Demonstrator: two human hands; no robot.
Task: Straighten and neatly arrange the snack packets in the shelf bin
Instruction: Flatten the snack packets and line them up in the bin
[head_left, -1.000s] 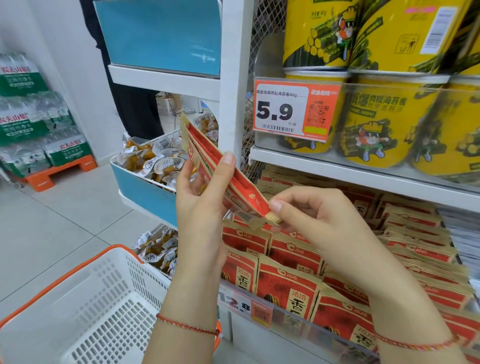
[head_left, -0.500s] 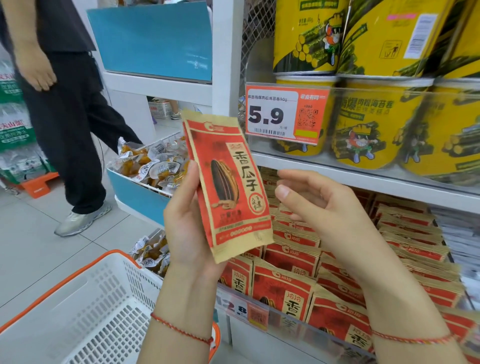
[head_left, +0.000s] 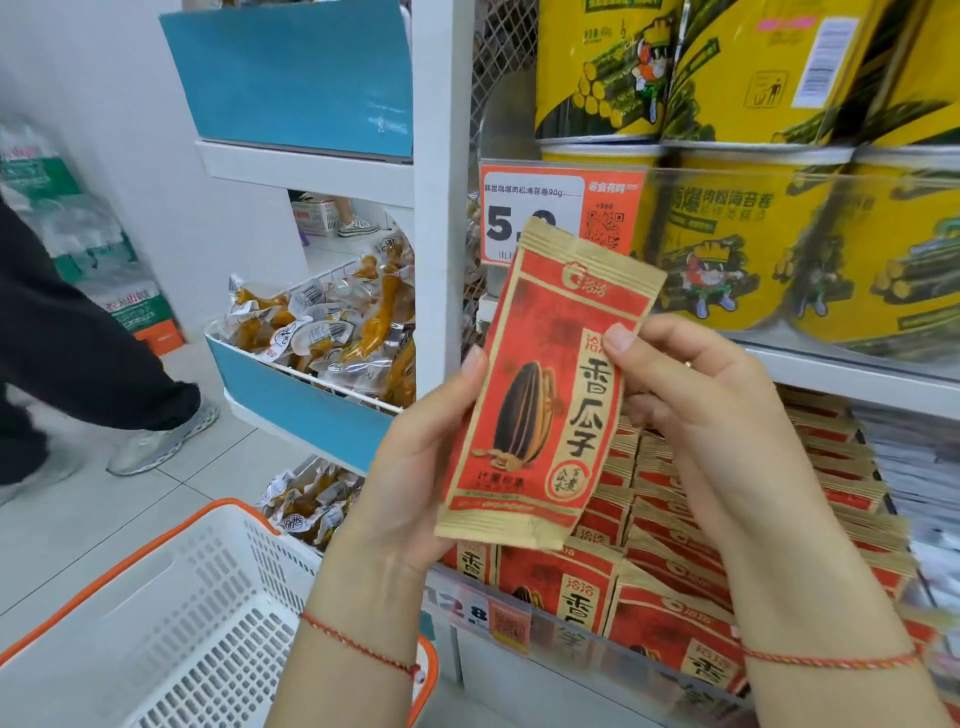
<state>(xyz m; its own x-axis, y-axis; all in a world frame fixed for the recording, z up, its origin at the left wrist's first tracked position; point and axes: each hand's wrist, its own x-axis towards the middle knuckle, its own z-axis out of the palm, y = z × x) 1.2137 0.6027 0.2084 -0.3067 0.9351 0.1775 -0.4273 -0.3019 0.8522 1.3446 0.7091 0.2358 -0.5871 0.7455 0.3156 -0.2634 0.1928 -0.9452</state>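
A red and tan sunflower-seed packet (head_left: 540, 405) stands upright in front of me, face toward the camera. My left hand (head_left: 421, 467) holds its left edge and back. My right hand (head_left: 675, 395) grips its right edge, thumb on the front. Below and behind the packet lies the shelf bin (head_left: 587, 644) with a clear front lip. Several rows of the same red packets (head_left: 691, 519) fill the bin, standing and leaning back.
Yellow snack tubs (head_left: 753, 234) fill the shelf above, behind a price tag (head_left: 556, 208). Blue bins of clear-wrapped snacks (head_left: 332, 332) stand to the left. A white and orange basket (head_left: 171, 623) sits at lower left. A person's legs (head_left: 78, 364) cross the aisle at far left.
The packet turned from edge-on to face-on and moved right and up. My right hand came back onto its right edge. The passer-by walked further left.
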